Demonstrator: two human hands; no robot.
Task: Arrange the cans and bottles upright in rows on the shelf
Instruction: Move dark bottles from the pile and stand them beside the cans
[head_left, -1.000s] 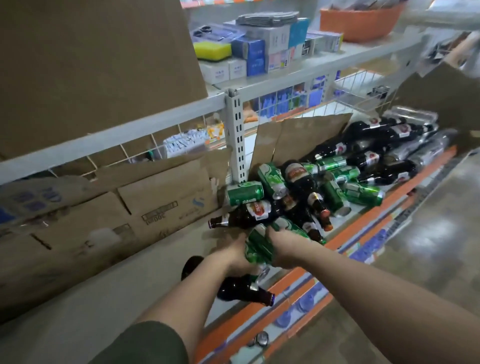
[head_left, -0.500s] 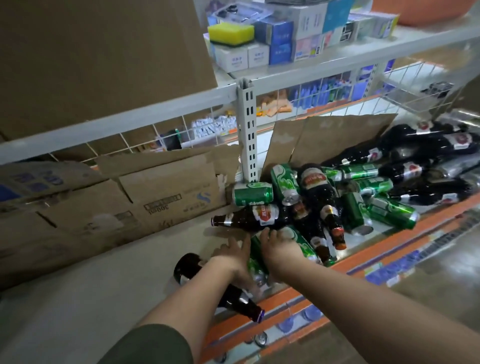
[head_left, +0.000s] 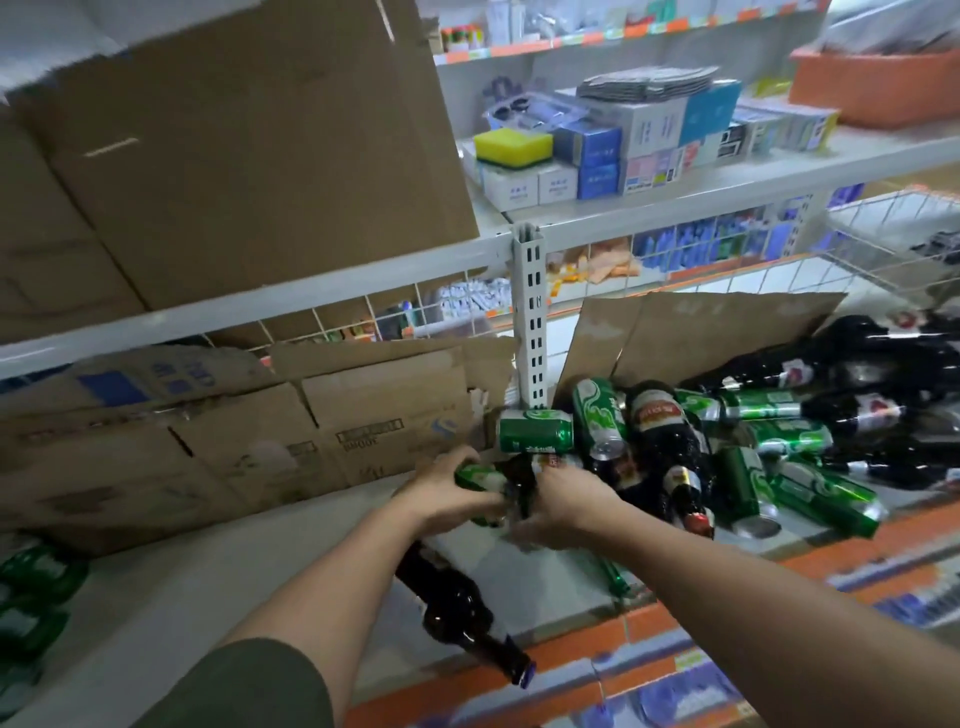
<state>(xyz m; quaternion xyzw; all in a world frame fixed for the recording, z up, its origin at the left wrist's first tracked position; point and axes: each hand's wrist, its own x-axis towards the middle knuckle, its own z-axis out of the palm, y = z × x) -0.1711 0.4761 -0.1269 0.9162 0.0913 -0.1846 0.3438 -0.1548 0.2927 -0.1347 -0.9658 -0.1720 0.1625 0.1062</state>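
Observation:
My left hand (head_left: 447, 493) grips a green can (head_left: 478, 477) just above the white shelf (head_left: 208, 597). Close beside it, my right hand (head_left: 566, 504) curls round a brown bottle (head_left: 522, 475) with a red label; its fingers hide what lies underneath. To the right is a pile of lying green cans and dark bottles (head_left: 675, 447). One green can (head_left: 535, 430) lies against the post. Another brown bottle (head_left: 457, 613) lies under my left forearm, its neck over the shelf's orange front edge (head_left: 571, 654).
Flattened cardboard boxes (head_left: 311, 431) lean along the back of the shelf on the left. A white slotted post (head_left: 530, 312) stands behind the hands. Green bottles (head_left: 31, 587) show at the far left. The shelf above carries small boxes and a yellow sponge (head_left: 511, 148).
Both hands have risen from the front of the shelf toward the post. The left hand has lifted the green can; the right hand now rests on the brown bottle.

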